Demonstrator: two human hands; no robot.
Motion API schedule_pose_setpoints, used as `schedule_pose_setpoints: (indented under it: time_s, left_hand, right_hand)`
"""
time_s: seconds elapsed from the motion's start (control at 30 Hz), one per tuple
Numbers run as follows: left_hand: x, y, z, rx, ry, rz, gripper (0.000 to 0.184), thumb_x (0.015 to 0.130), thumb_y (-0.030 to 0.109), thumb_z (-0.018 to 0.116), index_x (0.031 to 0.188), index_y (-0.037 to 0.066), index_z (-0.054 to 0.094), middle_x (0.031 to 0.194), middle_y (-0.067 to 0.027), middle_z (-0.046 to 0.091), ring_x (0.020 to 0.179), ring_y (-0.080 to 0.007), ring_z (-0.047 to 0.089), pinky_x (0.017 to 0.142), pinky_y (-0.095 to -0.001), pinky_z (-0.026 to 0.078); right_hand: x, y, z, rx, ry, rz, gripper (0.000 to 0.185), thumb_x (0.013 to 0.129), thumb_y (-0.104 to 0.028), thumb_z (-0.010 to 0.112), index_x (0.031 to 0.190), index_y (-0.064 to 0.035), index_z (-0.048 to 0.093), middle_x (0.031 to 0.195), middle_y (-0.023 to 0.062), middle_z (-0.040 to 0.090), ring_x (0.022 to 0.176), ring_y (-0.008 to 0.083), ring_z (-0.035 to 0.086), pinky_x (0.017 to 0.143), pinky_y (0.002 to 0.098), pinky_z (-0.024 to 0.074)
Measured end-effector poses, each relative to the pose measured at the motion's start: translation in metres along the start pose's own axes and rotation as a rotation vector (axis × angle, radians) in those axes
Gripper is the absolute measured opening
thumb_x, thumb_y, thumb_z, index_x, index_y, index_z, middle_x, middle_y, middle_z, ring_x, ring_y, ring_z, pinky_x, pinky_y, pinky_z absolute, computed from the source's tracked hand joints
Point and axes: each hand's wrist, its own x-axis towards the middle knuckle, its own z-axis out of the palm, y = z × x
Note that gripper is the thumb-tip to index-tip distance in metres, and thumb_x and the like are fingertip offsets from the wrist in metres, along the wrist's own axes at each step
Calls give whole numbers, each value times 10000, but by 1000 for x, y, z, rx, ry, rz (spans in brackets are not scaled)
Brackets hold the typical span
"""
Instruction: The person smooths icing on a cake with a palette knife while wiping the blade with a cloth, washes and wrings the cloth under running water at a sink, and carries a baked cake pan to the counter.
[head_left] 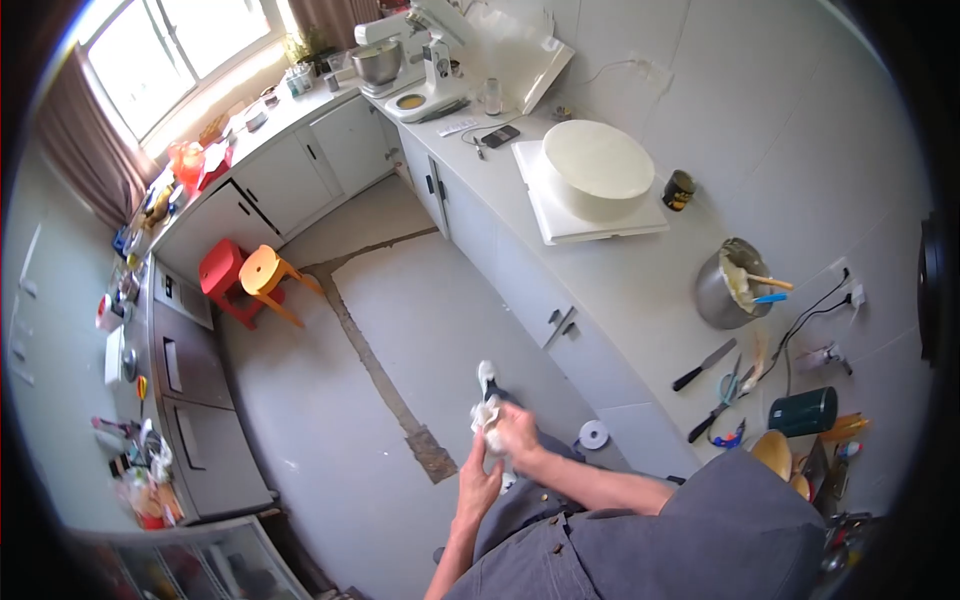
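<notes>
Both of my hands are close together in front of my body, above the floor. A crumpled white tissue or cloth [486, 414] is between them. My right hand [516, 428] has its fingers closed around the white material. Just below it, my left hand [482, 484] has its fingers raised and touches or nearly touches the material's lower edge; its exact hold is blurred. A white shoe [486, 374] shows beyond the hands.
A counter [640, 300] on the right holds a round white cake form [600, 158], a metal pot [728, 290], knives and a green can [803, 410]. Red [222, 268] and orange stools [262, 270] stand on the floor. A white roll [593, 434] lies beside the cabinets.
</notes>
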Motion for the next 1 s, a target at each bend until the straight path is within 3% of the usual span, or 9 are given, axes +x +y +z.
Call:
schedule_pose_setpoints:
  time_s: [0.13, 0.23, 0.3, 0.47, 0.53, 0.77, 0.83, 0.93, 1.0]
  left_hand:
    - [64, -55, -43, -162, -18, -277, 623, 922, 60, 641, 1507, 26, 427, 1408, -223, 584, 1285, -284, 594, 1005, -361, 511]
    - [103, -136, -103, -242, 228, -562, 572, 931, 65, 643, 1468, -6, 459, 1262, -228, 657, 1106, -260, 683, 888, -336, 572]
    - [104, -187, -139, -344, 417, -863, 509, 924, 34, 611, 1413, -36, 486, 1065, -201, 701, 891, -250, 722, 748, -373, 600]
    - [61, -248, -213, -93, 325, -1184, 332, 928, -10, 524, 1231, -127, 589, 905, -193, 707, 782, -273, 716, 680, -401, 604]
    - [86, -182, -226, 63, 248, -1118, 355, 923, 95, 572, 1223, -82, 639, 970, -191, 732, 880, -270, 708, 773, -404, 575]
    - [209, -120, -226, -108, 237, -980, 318, 940, 118, 611, 1206, -37, 689, 985, -189, 748, 805, -238, 693, 729, -346, 542]
    - [216, -148, -228, -192, 322, -998, 287, 941, 105, 635, 1193, -15, 703, 921, -164, 745, 683, -217, 672, 630, -334, 534]
    - [205, -205, -249, -238, 394, -972, 316, 925, 85, 610, 1173, -107, 648, 856, -151, 716, 759, -243, 699, 657, -402, 559]
    - [215, -201, -257, -156, 402, -1126, 341, 935, 181, 640, 1155, -76, 682, 925, -165, 725, 787, -240, 693, 715, -441, 562]
  right_hand:
    - [152, -55, -9, -269, 218, -451, 363, 1013, -317, 599, 1143, 10, 687, 940, 76, 740, 864, 133, 661, 766, 321, 539]
    - [250, -114, -33, -663, 450, -799, 384, 1028, -230, 547, 1321, 13, 603, 1226, 236, 654, 1098, 329, 640, 939, 427, 500]
    - [312, -135, -59, -897, 533, -677, 289, 995, -123, 544, 1238, 17, 614, 1266, 247, 597, 1104, 444, 576, 968, 498, 444]
    - [433, -123, -40, -928, 780, -257, 349, 933, -16, 572, 1280, 2, 606, 1377, 226, 561, 1294, 430, 486, 1050, 486, 421]
    - [451, -151, -2, -1112, 768, -749, 416, 900, 61, 554, 1308, -4, 600, 1342, 204, 608, 1322, 403, 505, 1109, 461, 416]
    - [573, -228, 60, -810, 593, -694, 340, 886, 109, 509, 1148, 15, 704, 1319, 192, 638, 1302, 382, 546, 1097, 454, 434]
    - [605, -251, 54, -922, 893, -768, 353, 846, 97, 560, 1149, -8, 707, 1296, 179, 650, 1258, 357, 578, 1060, 424, 468]
    - [665, -250, 21, -965, 1072, -453, 300, 1005, -204, 511, 1169, -39, 701, 1068, 227, 703, 1013, 405, 659, 868, 529, 492]
    - [672, -248, 18, -979, 1027, -631, 382, 1016, -272, 495, 1309, -71, 634, 1137, 217, 699, 1055, 421, 645, 920, 523, 493]
